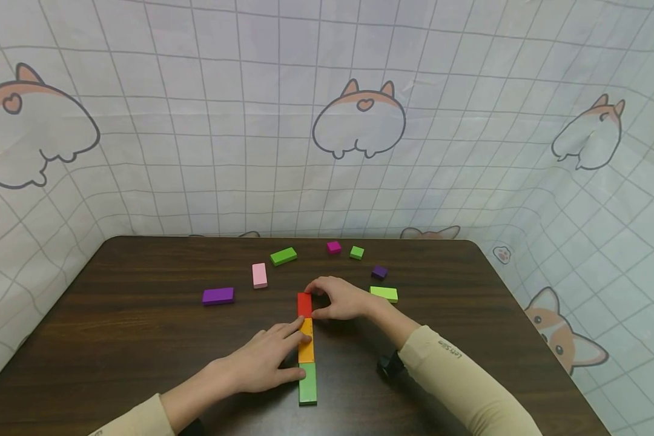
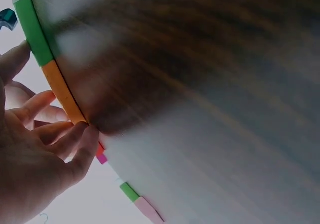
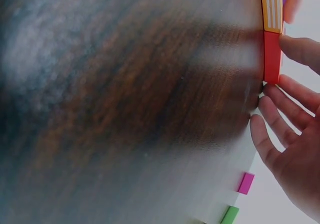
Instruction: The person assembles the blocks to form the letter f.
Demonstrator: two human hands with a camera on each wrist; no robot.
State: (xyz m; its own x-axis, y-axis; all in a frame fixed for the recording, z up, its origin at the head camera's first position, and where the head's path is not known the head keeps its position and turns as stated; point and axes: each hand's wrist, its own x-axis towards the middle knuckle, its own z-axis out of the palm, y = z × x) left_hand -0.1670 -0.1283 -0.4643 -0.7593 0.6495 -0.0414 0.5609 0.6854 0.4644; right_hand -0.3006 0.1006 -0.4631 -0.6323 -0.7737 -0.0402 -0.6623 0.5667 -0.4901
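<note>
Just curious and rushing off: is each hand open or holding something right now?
Left hand: open, fingers touching the orange block, thumb at the nearest green block.
Right hand: closed, thumb and finger holding the red block.

The left arm (image 1: 182,396) slants in from seven o'clock, the left grip (image 1: 272,357) with fingers spread toward two; the right arm (image 1: 452,375) angles in from five, the right grip (image 1: 343,300) facing ten, thumb apart.

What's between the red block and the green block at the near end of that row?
One orange block, meeting the red block at its far end and the green block at its near end; the head view shows it.
</note>
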